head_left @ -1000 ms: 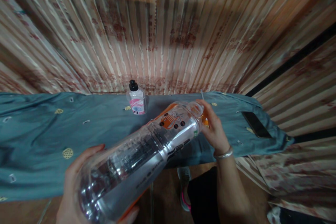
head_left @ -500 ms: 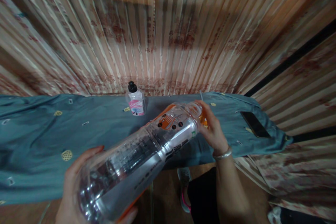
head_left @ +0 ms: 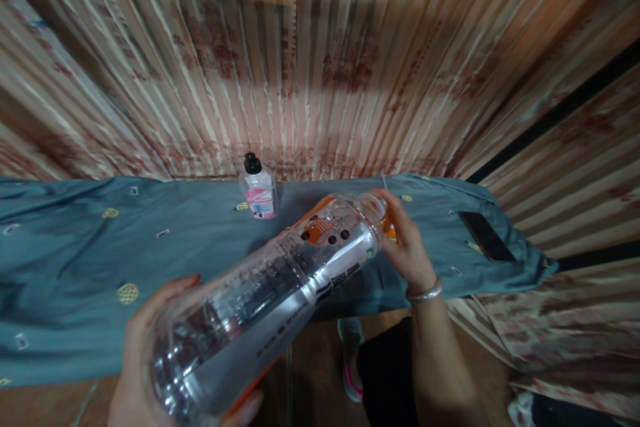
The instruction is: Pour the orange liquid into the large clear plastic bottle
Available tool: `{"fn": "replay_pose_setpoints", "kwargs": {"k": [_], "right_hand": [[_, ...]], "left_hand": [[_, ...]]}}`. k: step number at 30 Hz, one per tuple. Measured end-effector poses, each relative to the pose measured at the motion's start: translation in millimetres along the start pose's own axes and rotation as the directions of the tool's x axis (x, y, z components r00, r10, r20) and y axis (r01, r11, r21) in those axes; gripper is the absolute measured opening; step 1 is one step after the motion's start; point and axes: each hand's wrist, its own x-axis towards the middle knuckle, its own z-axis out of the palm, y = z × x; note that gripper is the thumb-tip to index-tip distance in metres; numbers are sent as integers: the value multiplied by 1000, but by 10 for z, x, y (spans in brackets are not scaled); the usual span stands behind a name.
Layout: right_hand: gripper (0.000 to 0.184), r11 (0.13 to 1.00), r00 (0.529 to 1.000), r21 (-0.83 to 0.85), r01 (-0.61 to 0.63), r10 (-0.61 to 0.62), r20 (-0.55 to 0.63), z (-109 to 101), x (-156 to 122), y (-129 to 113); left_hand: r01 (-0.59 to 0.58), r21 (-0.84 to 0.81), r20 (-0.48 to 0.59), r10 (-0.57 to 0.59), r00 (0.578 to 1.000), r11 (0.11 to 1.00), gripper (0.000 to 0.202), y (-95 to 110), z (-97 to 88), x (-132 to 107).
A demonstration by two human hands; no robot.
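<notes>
A large clear plastic bottle (head_left: pixel 260 300) with orange and silver print lies tilted across the space between my hands, its neck pointing up and right. Its wide base is gripped by my left hand (head_left: pixel 137 353), with fingers over the top side and the thumb underneath. My right hand (head_left: pixel 403 240), with a silver bangle on the wrist, closes around the neck end. Something orange shows just beside the right fingers; what it is stays partly hidden. Behind the big bottle stands a small bottle (head_left: pixel 260 197) with a black cap and a pink and white label.
A teal patterned cloth (head_left: pixel 200 233) covers the long narrow surface. On its right part lies a black phone (head_left: pixel 486 237). Pleated curtains (head_left: pixel 325 80) hang close behind, and dark bars (head_left: pixel 560 110) cross at the right. A shoe (head_left: pixel 351 360) shows on the floor below.
</notes>
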Motion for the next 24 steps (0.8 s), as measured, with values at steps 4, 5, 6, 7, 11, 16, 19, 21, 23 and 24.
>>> {"fn": "replay_pose_setpoints", "kwargs": {"k": [4, 5, 6, 7, 11, 16, 19, 21, 23, 24], "right_hand": [[61, 1000, 1000, -12, 15, -15, -7, 2, -1, 1], [61, 1000, 1000, -15, 17, -17, -8, 3, -1, 2], [61, 1000, 1000, -18, 16, -16, -10, 4, -1, 2], [61, 1000, 1000, -21, 12, -12, -11, 5, -1, 3], [59, 1000, 1000, -10, -4, 4, -12, 7, -2, 5], [60, 1000, 1000, 17, 5, -5, 0, -4, -4, 21], [60, 1000, 1000, 12, 6, -6, 1, -11, -3, 27], [60, 1000, 1000, 3, 5, -5, -1, -10, -2, 25], [61, 1000, 1000, -1, 5, -5, -6, -5, -1, 19], [61, 1000, 1000, 1, 4, -4, -7, -2, -1, 16]], "left_hand": [[-47, 10, 16, 47, 999, 999, 86, -36, -14, -2], [-56, 15, 17, 56, 998, 998, 87, -38, -13, 0], [-61, 25, 17, 61, 998, 998, 88, -37, -12, 3], [-64, 38, 14, 64, 998, 997, 89, -34, -9, 5], [-44, 47, -1, 44, 999, 998, 90, 4, 8, 10], [-8, 39, -8, 8, 1000, 999, 90, 76, 19, 10], [-19, 44, -4, 19, 1000, 999, 91, 76, 17, 5], [-28, 59, -9, 29, 1000, 998, 91, 52, 19, -1], [-21, 72, -17, 23, 1000, 997, 90, 16, 29, -6], [-21, 65, -25, 23, 999, 998, 90, -4, 36, -6]]}}
